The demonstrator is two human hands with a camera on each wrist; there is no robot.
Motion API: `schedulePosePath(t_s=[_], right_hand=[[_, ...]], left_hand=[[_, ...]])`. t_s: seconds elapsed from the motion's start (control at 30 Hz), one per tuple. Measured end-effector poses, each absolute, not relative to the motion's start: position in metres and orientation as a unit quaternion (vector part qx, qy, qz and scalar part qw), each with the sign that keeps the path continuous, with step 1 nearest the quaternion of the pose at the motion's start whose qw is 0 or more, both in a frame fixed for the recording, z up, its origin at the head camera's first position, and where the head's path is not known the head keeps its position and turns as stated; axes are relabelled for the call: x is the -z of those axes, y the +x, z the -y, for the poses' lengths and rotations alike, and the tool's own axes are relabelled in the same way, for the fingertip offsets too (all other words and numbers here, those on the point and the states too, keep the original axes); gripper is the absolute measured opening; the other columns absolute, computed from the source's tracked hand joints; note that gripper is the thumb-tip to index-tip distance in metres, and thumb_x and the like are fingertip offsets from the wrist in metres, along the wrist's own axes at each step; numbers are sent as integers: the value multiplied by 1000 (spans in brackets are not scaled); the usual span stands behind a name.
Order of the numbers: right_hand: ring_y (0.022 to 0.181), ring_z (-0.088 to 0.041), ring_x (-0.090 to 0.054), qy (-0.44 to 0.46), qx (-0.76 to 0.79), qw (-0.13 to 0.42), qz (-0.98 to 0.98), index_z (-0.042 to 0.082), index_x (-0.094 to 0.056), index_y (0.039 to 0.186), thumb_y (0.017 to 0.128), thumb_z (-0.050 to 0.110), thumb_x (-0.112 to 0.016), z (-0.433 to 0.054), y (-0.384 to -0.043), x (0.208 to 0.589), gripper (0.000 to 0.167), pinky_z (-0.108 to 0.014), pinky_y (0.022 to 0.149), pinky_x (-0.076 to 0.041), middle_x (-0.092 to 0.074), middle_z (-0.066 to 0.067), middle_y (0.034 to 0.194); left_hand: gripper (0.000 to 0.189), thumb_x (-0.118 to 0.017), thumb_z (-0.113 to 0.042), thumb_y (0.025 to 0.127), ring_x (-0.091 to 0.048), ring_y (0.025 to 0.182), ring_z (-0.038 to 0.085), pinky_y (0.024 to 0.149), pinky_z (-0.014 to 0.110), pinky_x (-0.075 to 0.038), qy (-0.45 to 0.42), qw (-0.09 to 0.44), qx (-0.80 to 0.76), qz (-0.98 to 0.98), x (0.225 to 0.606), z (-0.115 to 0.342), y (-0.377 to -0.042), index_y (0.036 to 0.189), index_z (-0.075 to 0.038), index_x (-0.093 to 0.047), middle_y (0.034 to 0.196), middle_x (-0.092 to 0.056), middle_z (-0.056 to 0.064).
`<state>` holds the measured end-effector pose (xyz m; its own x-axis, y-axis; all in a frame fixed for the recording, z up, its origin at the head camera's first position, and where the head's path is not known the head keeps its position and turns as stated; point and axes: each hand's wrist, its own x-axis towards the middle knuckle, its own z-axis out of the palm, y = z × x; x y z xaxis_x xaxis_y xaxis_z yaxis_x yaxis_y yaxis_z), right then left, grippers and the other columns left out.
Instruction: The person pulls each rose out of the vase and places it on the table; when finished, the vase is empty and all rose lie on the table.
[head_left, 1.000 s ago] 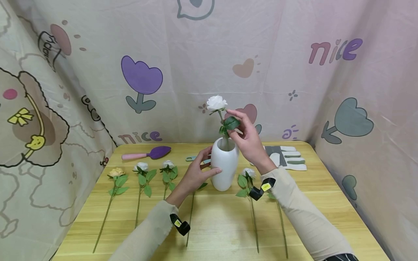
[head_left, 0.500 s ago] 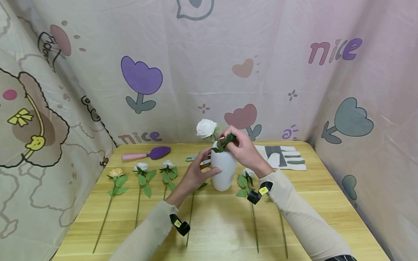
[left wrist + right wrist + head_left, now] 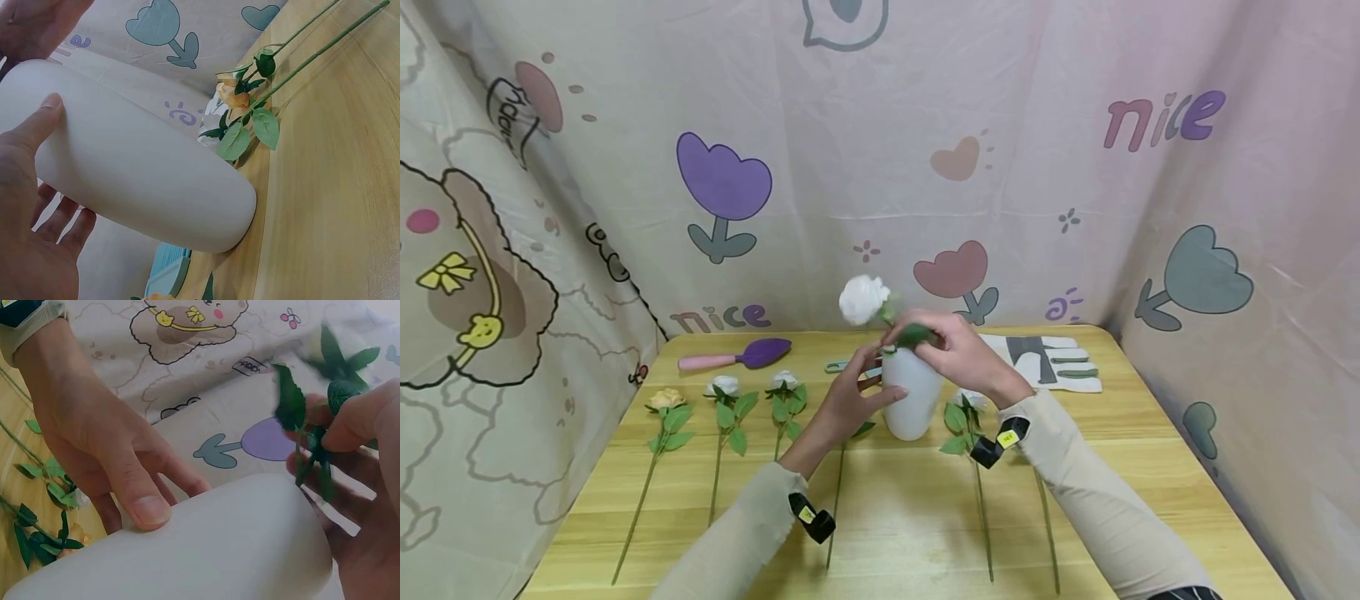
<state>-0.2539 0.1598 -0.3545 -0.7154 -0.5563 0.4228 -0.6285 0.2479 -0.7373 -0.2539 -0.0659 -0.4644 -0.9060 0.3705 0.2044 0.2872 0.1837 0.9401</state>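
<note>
A white vase stands on the wooden table, and my left hand grips its left side with the thumb across the front. At the mouth of the vase, my right hand pinches the leafy stem of a white rose. The bloom leans out to the left above the rim. In the right wrist view, the rose's green leaves poke up around the right thumb and fingers. The right hand and leaves cover most of the vase's opening, and the lower stem is out of sight.
Left lie a yellow rose, two white roses and a trowel. A bare stem extends below the left hand. Right lie another white rose and a glove. A teal tool lies behind the vase.
The white rose has come down and tipped left, its leaves now at the vase's rim. My right hand has lowered with it. The left hand has stayed on the vase.
</note>
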Motion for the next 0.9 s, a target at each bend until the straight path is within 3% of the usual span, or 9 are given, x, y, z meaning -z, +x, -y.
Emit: schedulePosePath(t_s=[0.13, 0.27, 0.37, 0.47, 0.63, 0.8, 0.9], right_hand=[[108, -23, -67, 363, -480, 85, 794, 11, -74, 125, 110, 7, -59, -161, -255, 352, 22, -41, 94, -61, -69, -8, 124], [117, -29, -70, 333, -522, 130, 775, 6, -70, 134, 107, 2, -66, -163, -259, 347, 27, -36, 101, -64, -67, -16, 135], [110, -32, -74, 308, -584, 166, 732, -3, -65, 139, 104, -5, -67, -166, -262, 341, 35, -32, 97, -65, -68, -22, 136], [104, -26, -77, 282, -650, 201, 677, -7, -59, 145, 102, -12, -66, -173, -265, 333, 44, -32, 94, -66, -70, -20, 131], [102, -18, -78, 246, -699, 255, 621, -1, -59, 148, 101, -15, -64, -195, -265, 315, 49, -33, 91, -68, -69, -9, 122], [101, -21, -76, 221, -693, 279, 627, 4, -64, 144, 104, -8, -64, -230, -256, 301, 42, -30, 84, -68, -72, -13, 127], [100, -19, -74, 203, -686, 287, 637, 3, -65, 142, 105, -5, -66, -256, -247, 300, 38, -27, 87, -67, -75, -12, 127]], left_hand=[[82, -84, -24, 99, -50, 151, 34, 123, 58, -48, 202, 32, -596, -776, 465, 66, -253, 167, -27, -39, 167, -48, 9], [84, -84, -28, 98, -49, 151, 34, 124, 60, -46, 200, 35, -601, -773, 464, 66, -253, 168, -26, -37, 167, -47, 8], [84, -84, -27, 97, -49, 151, 33, 125, 60, -45, 203, 34, -604, -770, 463, 66, -252, 167, -27, -39, 167, -48, 7], [83, -85, -25, 97, -50, 151, 33, 125, 59, -45, 206, 31, -606, -767, 462, 66, -252, 166, -29, -40, 166, -48, 6], [83, -86, -25, 96, -50, 151, 33, 125, 59, -46, 204, 28, -607, -767, 462, 66, -251, 166, -30, -41, 166, -49, 6], [83, -86, -25, 96, -50, 151, 33, 125, 58, -46, 202, 27, -606, -769, 462, 65, -251, 165, -29, -41, 165, -50, 6], [83, -86, -25, 96, -51, 150, 33, 124, 58, -47, 200, 26, -606, -770, 463, 65, -252, 165, -29, -41, 165, -50, 6]])
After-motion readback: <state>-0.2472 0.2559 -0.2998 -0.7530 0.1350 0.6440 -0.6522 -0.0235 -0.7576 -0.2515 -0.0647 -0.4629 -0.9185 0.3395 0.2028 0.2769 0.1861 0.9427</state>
